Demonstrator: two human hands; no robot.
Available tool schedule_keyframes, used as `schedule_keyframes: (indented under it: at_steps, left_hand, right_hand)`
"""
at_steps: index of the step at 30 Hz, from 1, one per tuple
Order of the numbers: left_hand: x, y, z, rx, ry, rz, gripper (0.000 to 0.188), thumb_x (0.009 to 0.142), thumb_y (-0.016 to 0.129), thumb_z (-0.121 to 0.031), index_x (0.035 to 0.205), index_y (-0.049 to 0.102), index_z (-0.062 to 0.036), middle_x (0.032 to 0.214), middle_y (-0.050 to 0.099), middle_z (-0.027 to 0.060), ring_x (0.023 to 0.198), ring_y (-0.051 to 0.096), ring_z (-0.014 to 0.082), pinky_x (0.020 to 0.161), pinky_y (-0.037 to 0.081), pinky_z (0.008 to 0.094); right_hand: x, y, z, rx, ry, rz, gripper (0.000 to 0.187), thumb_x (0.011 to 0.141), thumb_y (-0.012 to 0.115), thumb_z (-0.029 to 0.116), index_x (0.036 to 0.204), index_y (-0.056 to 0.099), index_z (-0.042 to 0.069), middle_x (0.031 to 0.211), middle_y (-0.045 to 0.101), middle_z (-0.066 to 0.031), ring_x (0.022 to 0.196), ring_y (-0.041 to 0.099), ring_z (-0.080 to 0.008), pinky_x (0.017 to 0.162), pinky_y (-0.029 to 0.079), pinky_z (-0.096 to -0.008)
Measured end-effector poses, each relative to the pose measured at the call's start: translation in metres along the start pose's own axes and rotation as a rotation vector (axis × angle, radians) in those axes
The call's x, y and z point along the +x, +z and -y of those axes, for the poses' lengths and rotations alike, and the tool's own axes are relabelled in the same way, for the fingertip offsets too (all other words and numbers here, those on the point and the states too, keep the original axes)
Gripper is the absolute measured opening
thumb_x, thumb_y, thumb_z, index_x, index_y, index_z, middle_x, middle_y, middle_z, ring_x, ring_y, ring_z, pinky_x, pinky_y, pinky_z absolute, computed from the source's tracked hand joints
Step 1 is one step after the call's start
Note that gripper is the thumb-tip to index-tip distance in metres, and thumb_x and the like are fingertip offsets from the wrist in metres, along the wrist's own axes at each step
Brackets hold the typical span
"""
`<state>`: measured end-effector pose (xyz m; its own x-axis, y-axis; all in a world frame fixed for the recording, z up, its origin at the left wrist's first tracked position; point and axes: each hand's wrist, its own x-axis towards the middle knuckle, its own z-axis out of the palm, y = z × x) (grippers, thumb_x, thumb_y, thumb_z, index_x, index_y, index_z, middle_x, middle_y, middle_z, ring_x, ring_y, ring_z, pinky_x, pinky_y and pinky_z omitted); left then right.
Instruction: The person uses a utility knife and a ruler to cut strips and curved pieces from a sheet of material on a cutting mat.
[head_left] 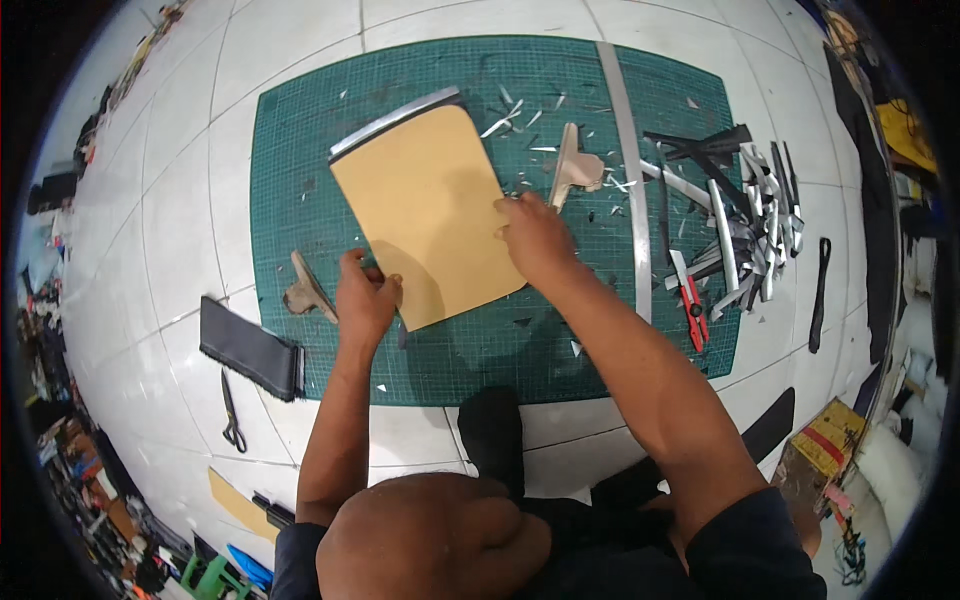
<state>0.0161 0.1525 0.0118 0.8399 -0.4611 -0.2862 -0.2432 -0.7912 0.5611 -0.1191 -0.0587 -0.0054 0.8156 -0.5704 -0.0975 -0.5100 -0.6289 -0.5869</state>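
A tan sheet panel [425, 200] with rounded corners lies tilted over the green cutting mat [300, 220]. Along its far edge runs a silver and black strip [395, 120]. My left hand [366, 300] grips the panel's left edge near its lower corner, thumb on top. At the right edge, my right hand [535, 238] pinches the panel, its fingertips on the upper face. Just left of my left hand sits a beige T-shaped clip-like piece [308, 292]; a similar clip-like piece [577, 172] is beyond my right hand. The panel's underside is hidden.
A metal ruler [625, 180] crosses the mat's right side. Beside it lie a red utility knife [691, 305] and a heap of silver and black strips [745, 220]. On the tiled floor at left are a black folded piece [250, 350] and scissors [231, 415].
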Motion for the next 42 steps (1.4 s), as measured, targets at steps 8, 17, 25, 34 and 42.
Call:
schedule_keyframes:
  at_steps: [8, 17, 25, 34, 42]
  left_hand:
    - [0.026, 0.015, -0.086, 0.296, 0.699, 0.055, 0.07, 0.073, 0.081, -0.025, 0.132, 0.051, -0.0036, 0.13, 0.05, 0.0273, 0.12, 0.05, 0.044, 0.099, 0.045, 0.0482]
    - [0.028, 0.036, -0.094, 0.466, 0.63, 0.332, 0.087, 0.067, 0.085, -0.036, 0.139, 0.047, -0.0044, 0.137, 0.042, 0.0316, 0.124, 0.045, 0.048, 0.103, 0.042, 0.0498]
    - [0.017, 0.033, -0.088, 0.647, 0.628, 0.39, 0.125, 0.051, 0.092, -0.045, 0.147, 0.029, 0.0031, 0.143, 0.03, 0.0371, 0.131, 0.035, 0.0534, 0.107, 0.039, 0.0511]
    - [0.021, 0.039, -0.091, 0.645, 0.649, 0.449, 0.136, 0.044, 0.093, -0.048, 0.147, 0.023, 0.0063, 0.142, 0.028, 0.0402, 0.132, 0.031, 0.0573, 0.105, 0.041, 0.0521]
    - [0.026, 0.034, -0.084, 0.672, 0.68, 0.463, 0.138, 0.041, 0.095, -0.045, 0.147, 0.022, 0.0056, 0.142, 0.028, 0.04, 0.13, 0.032, 0.0589, 0.103, 0.044, 0.0522]
  right_hand:
    - [-0.002, 0.002, 0.007, -0.018, 0.048, 0.017, 0.012, 0.084, 0.058, 0.007, 0.093, 0.062, 0.002, 0.102, 0.058, -0.0215, 0.094, 0.064, -0.0395, 0.08, 0.054, -0.048]
    - [0.006, -0.001, -0.012, -0.003, 0.056, 0.097, 0.027, 0.083, 0.067, 0.016, 0.108, 0.062, 0.006, 0.108, 0.059, -0.0178, 0.099, 0.062, -0.0381, 0.084, 0.052, -0.0477]
    - [0.011, -0.085, -0.048, 0.117, 0.445, -0.364, 0.045, 0.087, 0.068, 0.036, 0.118, 0.058, 0.006, 0.127, 0.051, -0.0232, 0.112, 0.058, -0.0396, 0.089, 0.05, -0.0482]
    - [0.0, -0.08, -0.075, 0.215, 0.354, -0.048, 0.033, 0.091, 0.059, 0.033, 0.111, 0.058, 0.007, 0.105, 0.059, -0.0196, 0.103, 0.059, -0.0404, 0.087, 0.05, -0.049]
    - [-0.152, -0.066, -0.064, 0.853, 0.601, 0.234, 0.051, 0.086, 0.075, 0.028, 0.118, 0.057, -0.007, 0.101, 0.067, -0.0143, 0.095, 0.065, -0.0194, 0.083, 0.052, -0.0321]
